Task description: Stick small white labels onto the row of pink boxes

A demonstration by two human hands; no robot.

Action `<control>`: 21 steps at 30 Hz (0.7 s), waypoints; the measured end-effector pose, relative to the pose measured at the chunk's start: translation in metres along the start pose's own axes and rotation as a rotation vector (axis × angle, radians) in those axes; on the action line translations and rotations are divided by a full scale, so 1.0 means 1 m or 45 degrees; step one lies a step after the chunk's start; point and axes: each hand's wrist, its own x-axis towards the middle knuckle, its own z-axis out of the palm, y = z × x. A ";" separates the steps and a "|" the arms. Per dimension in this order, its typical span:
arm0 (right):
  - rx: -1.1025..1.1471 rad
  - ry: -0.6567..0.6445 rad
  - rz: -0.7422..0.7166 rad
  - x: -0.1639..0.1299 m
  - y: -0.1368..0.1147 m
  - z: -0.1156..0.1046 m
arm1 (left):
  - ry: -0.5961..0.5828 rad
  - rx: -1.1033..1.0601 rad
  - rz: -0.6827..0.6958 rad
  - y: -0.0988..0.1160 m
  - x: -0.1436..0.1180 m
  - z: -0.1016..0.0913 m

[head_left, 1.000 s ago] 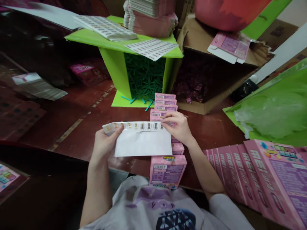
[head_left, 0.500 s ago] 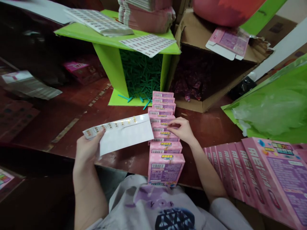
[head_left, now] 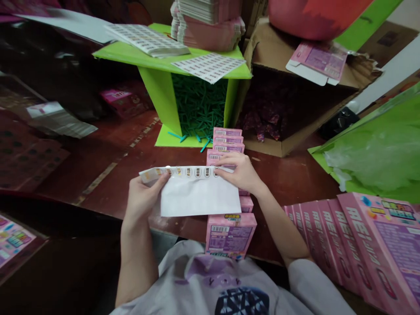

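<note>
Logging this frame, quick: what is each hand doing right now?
Left hand: closed on the sticker sheet, left end.
Right hand: fingertips pinching the sheet's top right edge.

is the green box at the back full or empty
Full, as far as shows: the green box has its open side packed edge to edge with green sticks, and a few lie spilled in front.

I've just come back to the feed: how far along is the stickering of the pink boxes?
Done: cannot tell; no round sticker shows clearly on any box. In hand: the left hand holds the sticker sheet, and the right hand pinches a sticker at its top edge, over the row of pink boxes. Left: a run of round stickers on the sheet, plus the second row of boxes lying at the right.
</note>
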 end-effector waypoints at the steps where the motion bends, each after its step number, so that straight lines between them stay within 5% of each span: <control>1: -0.029 0.026 -0.009 0.000 0.001 0.002 | -0.004 0.006 -0.007 -0.001 0.001 0.000; 4: -0.041 0.085 -0.051 -0.005 0.003 0.003 | -0.011 -0.007 -0.063 -0.006 0.004 -0.002; 10: 0.518 0.155 0.046 -0.010 0.010 -0.016 | 0.112 -0.080 -0.210 -0.022 0.012 -0.015; 21: 0.046 0.092 0.324 -0.016 0.065 -0.009 | 0.528 0.077 -0.303 -0.058 0.026 -0.069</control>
